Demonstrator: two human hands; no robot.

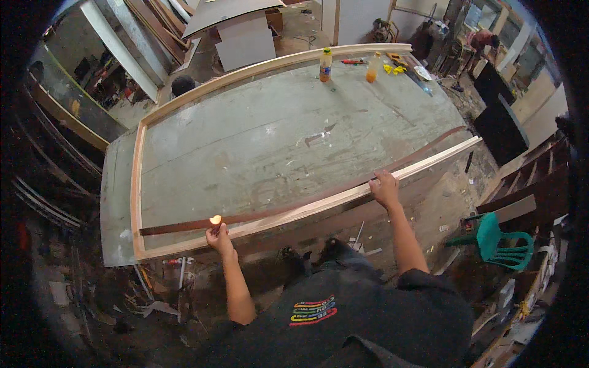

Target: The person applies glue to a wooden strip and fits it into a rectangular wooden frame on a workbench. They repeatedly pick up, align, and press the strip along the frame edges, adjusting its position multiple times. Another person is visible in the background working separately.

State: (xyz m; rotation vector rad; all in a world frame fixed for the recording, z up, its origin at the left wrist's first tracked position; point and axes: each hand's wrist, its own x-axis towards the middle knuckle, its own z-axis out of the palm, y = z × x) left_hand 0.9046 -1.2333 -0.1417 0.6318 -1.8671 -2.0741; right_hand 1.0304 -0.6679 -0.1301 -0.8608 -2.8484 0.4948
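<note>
Brown and thin, a long strip [184,226] lies just inside the near side of a pale wooden frame [442,156], and my hands are set along it. My left hand [221,238] has its fingers pinched together, pointing up, on a small bright thing [215,219]. I can't tell what it is from so far away. My right hand [385,189] is bent down over the near wood, fingers curled, where the strip runs past. I can't tell if it grips the strip, the wood, or both. I think my hands are far apart because the strip is so long and bendy. My left arm is bent, and my right arm reaches out straighter to the side.

The frame lies flat on a big grey bench [245,141], maybe so the long sides have something flat under them. Two bottles [325,67] with orange drink stand at the far side, likely to be out of the way. Past the bench, on my right, is a green chair [504,242].
</note>
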